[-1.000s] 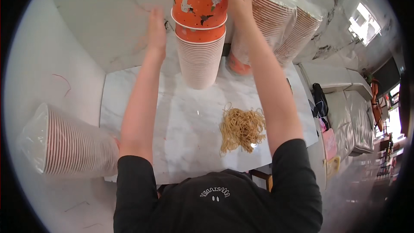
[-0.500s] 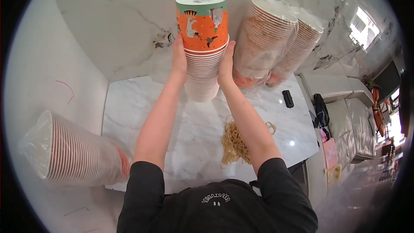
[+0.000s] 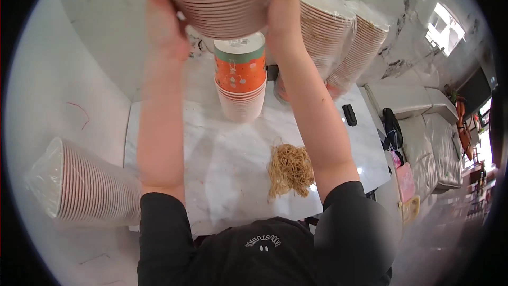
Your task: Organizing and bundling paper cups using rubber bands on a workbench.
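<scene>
Both my hands hold a stack of nested paper cups (image 3: 225, 5) raised high at the top of the view. My left hand (image 3: 166, 26) grips its left side and my right hand (image 3: 286, 16) its right side. Below it a shorter stack of orange paper cups (image 3: 241, 82) with a white lid stands upright on the white marble table (image 3: 222, 164). The lifted stack is apart from the standing one, directly above it.
A pile of tan rubber bands (image 3: 288, 169) lies on the table near my right arm. Two bagged cup stacks (image 3: 338, 37) lean at the back right. Another bagged stack (image 3: 84, 188) lies at the left edge. A small black object (image 3: 350, 115) rests far right.
I have lifted the upper part of the cup stack off, leaving a lidded shorter stack on the table. The view has moved closer and tilted.
</scene>
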Action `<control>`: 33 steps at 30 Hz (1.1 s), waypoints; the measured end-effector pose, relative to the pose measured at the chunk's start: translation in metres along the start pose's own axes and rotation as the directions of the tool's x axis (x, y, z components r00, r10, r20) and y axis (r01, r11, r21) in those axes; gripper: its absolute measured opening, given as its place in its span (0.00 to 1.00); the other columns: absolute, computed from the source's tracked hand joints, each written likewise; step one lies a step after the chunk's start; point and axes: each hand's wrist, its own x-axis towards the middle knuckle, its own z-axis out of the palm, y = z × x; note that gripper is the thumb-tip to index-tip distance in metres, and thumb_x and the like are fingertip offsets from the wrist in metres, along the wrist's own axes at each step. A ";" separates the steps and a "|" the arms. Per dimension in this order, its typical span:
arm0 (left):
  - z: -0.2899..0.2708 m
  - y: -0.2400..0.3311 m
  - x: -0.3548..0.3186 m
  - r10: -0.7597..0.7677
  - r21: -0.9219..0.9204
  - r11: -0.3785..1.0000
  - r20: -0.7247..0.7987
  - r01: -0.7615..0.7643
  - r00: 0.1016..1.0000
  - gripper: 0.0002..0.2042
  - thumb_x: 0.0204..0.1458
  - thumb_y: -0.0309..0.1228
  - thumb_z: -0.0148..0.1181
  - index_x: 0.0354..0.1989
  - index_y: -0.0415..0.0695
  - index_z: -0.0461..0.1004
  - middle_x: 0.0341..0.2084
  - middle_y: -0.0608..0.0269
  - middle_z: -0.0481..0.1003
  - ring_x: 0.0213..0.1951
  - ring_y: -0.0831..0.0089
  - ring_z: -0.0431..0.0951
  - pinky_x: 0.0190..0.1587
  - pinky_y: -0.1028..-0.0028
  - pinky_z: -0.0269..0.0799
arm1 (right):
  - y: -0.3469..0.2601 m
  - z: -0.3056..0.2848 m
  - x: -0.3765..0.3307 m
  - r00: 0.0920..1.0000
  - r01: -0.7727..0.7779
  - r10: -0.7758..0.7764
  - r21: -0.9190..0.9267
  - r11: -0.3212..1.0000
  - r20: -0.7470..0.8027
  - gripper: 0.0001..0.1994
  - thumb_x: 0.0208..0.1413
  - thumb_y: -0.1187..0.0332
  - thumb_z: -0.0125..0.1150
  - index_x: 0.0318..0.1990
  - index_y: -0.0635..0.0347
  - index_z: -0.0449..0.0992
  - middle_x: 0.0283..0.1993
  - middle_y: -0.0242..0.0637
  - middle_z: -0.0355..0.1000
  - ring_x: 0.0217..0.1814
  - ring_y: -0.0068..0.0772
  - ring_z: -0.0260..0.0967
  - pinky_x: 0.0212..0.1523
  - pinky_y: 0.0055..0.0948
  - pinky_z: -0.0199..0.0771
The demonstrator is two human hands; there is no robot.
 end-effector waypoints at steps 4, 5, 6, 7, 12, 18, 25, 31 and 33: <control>-0.032 0.049 -0.041 0.000 0.038 0.999 -0.072 0.003 0.997 0.37 0.63 0.64 0.46 0.75 0.57 0.54 0.74 0.65 0.57 0.73 0.62 0.57 0.69 0.53 0.58 | 0.015 0.024 -0.023 0.988 0.030 -0.003 -0.170 0.985 0.155 0.36 0.71 0.41 0.43 0.69 0.67 0.61 0.66 0.48 0.65 0.69 0.41 0.60 0.70 0.36 0.56; -0.039 0.040 -0.052 -0.037 -0.001 0.999 -0.112 0.037 0.993 0.37 0.63 0.64 0.46 0.76 0.57 0.53 0.75 0.63 0.55 0.74 0.61 0.55 0.71 0.52 0.55 | 0.036 0.019 -0.036 0.999 0.012 0.002 -0.313 0.950 0.044 0.37 0.69 0.40 0.46 0.65 0.70 0.64 0.60 0.55 0.69 0.66 0.53 0.64 0.67 0.42 0.60; -0.052 0.032 -0.069 -0.055 -0.017 0.998 -0.167 0.053 0.984 0.38 0.64 0.63 0.46 0.77 0.57 0.51 0.76 0.62 0.52 0.75 0.60 0.53 0.74 0.50 0.52 | 0.048 0.017 -0.054 0.996 -0.008 0.035 -0.316 0.949 0.080 0.37 0.68 0.41 0.47 0.65 0.71 0.63 0.61 0.58 0.68 0.67 0.55 0.63 0.68 0.43 0.59; -0.062 0.021 -0.089 -0.058 -0.050 0.998 -0.225 0.048 0.973 0.38 0.64 0.62 0.46 0.77 0.55 0.51 0.76 0.63 0.53 0.75 0.60 0.53 0.74 0.51 0.52 | 0.057 0.016 -0.077 0.991 -0.025 0.066 -0.314 0.949 0.118 0.36 0.67 0.42 0.49 0.65 0.71 0.63 0.62 0.61 0.66 0.68 0.57 0.61 0.69 0.44 0.58; -0.139 -0.068 -0.202 -0.089 -0.071 0.996 -0.505 0.061 0.859 0.33 0.70 0.56 0.37 0.77 0.50 0.50 0.74 0.62 0.55 0.74 0.66 0.55 0.75 0.62 0.51 | 0.135 -0.011 -0.206 0.896 -0.320 0.407 -0.375 0.870 0.178 0.32 0.69 0.49 0.49 0.70 0.65 0.60 0.70 0.53 0.61 0.75 0.49 0.55 0.74 0.40 0.52; -0.202 -0.195 -0.252 -0.360 -0.193 0.933 -0.460 0.305 0.811 0.35 0.70 0.59 0.34 0.77 0.49 0.48 0.75 0.62 0.54 0.74 0.67 0.54 0.75 0.64 0.49 | 0.233 -0.078 -0.276 0.761 -0.613 0.646 -0.265 0.745 0.056 0.33 0.71 0.50 0.49 0.73 0.66 0.58 0.75 0.54 0.57 0.78 0.48 0.51 0.77 0.38 0.48; -0.254 -0.255 -0.231 -0.376 0.080 0.910 -0.250 0.406 0.892 0.35 0.69 0.61 0.35 0.77 0.52 0.49 0.73 0.66 0.57 0.73 0.68 0.57 0.72 0.65 0.54 | 0.241 -0.109 -0.265 0.825 -0.504 0.556 -0.312 0.805 0.102 0.28 0.72 0.55 0.49 0.70 0.68 0.62 0.70 0.52 0.65 0.75 0.46 0.58 0.74 0.36 0.54; -0.250 -0.267 -0.222 -0.395 0.192 0.891 -0.113 0.410 0.912 0.43 0.61 0.61 0.49 0.78 0.49 0.45 0.74 0.62 0.54 0.74 0.66 0.53 0.74 0.64 0.49 | 0.220 -0.127 -0.255 0.876 -0.451 0.463 -0.576 0.682 -0.138 0.21 0.71 0.59 0.50 0.63 0.65 0.71 0.56 0.54 0.76 0.56 0.51 0.76 0.57 0.38 0.72; -0.272 -0.271 -0.221 -0.279 0.405 0.877 -0.011 0.259 0.960 0.56 0.48 0.57 0.71 0.77 0.42 0.44 0.74 0.54 0.54 0.74 0.60 0.54 0.74 0.62 0.51 | 0.192 -0.109 -0.245 0.897 -0.418 0.420 -0.572 0.705 -0.138 0.21 0.71 0.60 0.51 0.63 0.65 0.71 0.57 0.54 0.75 0.57 0.51 0.75 0.58 0.38 0.71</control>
